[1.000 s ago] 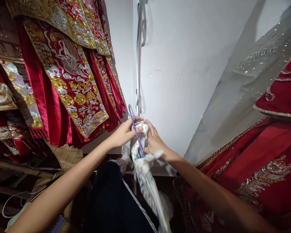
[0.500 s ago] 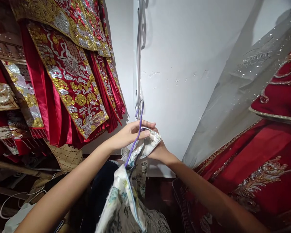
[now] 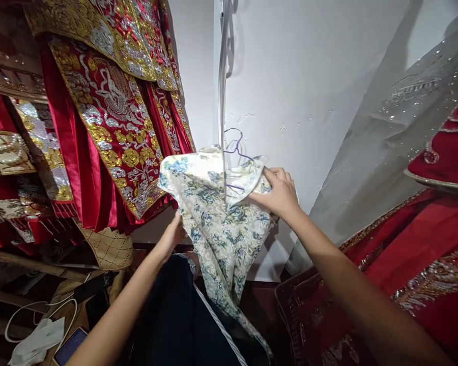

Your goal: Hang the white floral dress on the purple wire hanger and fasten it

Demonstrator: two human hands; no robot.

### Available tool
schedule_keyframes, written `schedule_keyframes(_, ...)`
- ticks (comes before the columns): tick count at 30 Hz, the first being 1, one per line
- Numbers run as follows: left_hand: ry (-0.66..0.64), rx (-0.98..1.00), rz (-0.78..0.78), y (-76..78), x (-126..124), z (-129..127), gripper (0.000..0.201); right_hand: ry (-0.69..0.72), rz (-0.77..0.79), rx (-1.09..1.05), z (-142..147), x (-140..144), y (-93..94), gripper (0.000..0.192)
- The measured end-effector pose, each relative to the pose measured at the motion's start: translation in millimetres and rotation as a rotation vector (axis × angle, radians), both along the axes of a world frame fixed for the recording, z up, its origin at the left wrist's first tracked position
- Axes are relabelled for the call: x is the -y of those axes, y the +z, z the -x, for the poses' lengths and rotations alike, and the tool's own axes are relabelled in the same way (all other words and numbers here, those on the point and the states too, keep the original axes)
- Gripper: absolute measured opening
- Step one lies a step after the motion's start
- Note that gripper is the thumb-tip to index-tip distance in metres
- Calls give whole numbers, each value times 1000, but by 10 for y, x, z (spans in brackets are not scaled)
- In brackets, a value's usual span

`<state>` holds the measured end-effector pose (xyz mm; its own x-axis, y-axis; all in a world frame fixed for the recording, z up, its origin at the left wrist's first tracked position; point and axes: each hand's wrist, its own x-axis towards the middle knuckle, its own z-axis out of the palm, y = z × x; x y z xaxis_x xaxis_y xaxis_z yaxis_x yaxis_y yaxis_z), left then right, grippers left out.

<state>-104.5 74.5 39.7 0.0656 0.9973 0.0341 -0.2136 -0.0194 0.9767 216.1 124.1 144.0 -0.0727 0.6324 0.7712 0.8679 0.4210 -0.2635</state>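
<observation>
A white garment with blue, green and yellow flowers (image 3: 221, 223) hangs spread out in front of me on a thin purple hanger (image 3: 237, 151). The hanger's hook points up, beside a narrow upright rail (image 3: 222, 76); whether it rests on anything I cannot tell. My right hand (image 3: 278, 192) is closed on the garment near its collar, thumb in front, with the other fingers partly behind the cloth. Lower down, my left hand (image 3: 171, 236) pinches the garment's left edge, its fingertips partly hidden by the fabric. The garment's lower end trails down past my dark-clothed legs (image 3: 168, 310).
Red embroidered garments (image 3: 114, 127) with gold and silver hang at the left. More red beaded clothing (image 3: 435, 234) and a sheer sparkling cover (image 3: 351, 168) take up the right. At lower left lie white cables (image 3: 70, 317), a phone (image 3: 72, 346) and a pale packet (image 3: 38, 340).
The garment has turned from edge-on to broadside and risen. My hands, close together before, have parted: the left went down and left, the right up and right.
</observation>
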Motion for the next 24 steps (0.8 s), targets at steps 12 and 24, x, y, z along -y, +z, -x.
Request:
schedule_keyframes(12,423,271,153,-1089,484,-531,53,548,125,-565,439,813,-578,40)
schedule_keyframes(24,313,331,318,-898,962,-471,61,615,762,-899,1050,1207,-1694,39)
